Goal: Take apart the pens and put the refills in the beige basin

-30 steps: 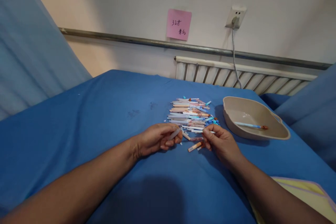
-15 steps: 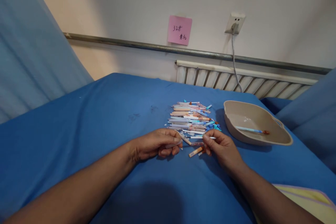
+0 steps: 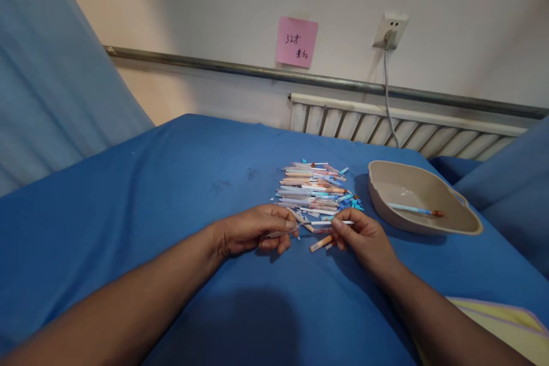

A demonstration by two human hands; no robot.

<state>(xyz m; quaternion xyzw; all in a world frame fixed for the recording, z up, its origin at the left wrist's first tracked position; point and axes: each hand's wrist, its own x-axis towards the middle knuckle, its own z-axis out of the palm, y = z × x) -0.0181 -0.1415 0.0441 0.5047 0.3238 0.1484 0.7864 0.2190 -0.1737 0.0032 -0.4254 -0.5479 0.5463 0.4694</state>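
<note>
Surface: blue cloth-covered table point(image 3: 128, 223), seen from its near edge toward the wall.
Left hand point(image 3: 253, 231): resting on the cloth near the table's middle, palm down, fingers curled; thumb and forefinger pinch a pale pen barrel point(image 3: 281, 233) that points toward the other hand.
Right hand point(image 3: 362, 237): resting just right of the left, knuckles up, fingertips closed on a thin white refill point(image 3: 328, 222) lying level, its free end reaching toward the barrel.
Handling: barrel and refill look light, stiff and smooth, so likely slippery; the refill is thin and would probably bend if held at its end, so a grip near the middle suits it.
Loose piece: orange cap point(image 3: 321, 243) on the cloth between the two hands, touching neither.
Pile of pen parts point(image 3: 315, 190): just beyond the hands, toward the far edge.
Beige tray point(image 3: 454, 224): near the right edge, holding one blue pen point(image 3: 412, 209).
Forearms: both bare, converging from the near edge.
</note>
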